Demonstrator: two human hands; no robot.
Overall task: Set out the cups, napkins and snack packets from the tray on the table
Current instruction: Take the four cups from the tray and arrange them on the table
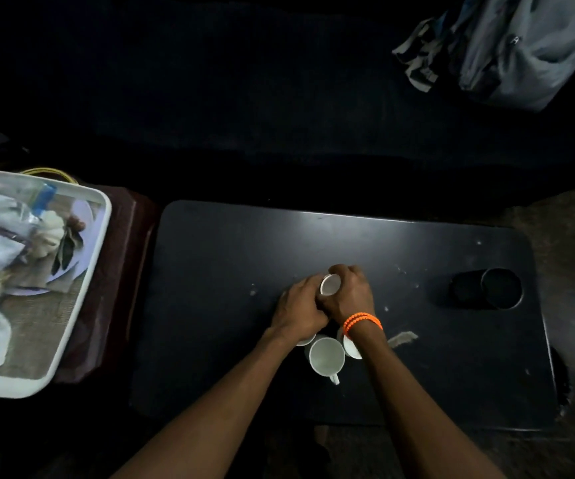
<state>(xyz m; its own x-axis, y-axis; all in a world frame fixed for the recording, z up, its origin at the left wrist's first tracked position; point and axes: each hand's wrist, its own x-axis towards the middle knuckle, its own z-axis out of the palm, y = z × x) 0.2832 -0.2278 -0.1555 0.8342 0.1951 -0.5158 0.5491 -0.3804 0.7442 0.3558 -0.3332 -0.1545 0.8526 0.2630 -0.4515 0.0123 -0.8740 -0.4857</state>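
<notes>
Both hands meet at the middle of the dark table (231, 257) around one small white cup (330, 284). My left hand (298, 309) wraps its left side and my right hand (350, 295), with an orange bracelet on the wrist, covers its right side. Nearer to me stands a white handled cup (327, 356), upright and open. Two more white cups peek out, one under my left wrist (306, 340) and one under my right wrist (351, 347). The white tray (82, 281) with a printed picture lies to the left of the table. I see no napkins or snack packets.
A round black recess or holder (500, 288) sits at the table's right end, with a dark round object (465, 290) beside it. A pale scrap (401, 338) lies right of my right forearm. Grey cloth (521, 46) hangs at the top right. The tray rests on a maroon stand (123, 271).
</notes>
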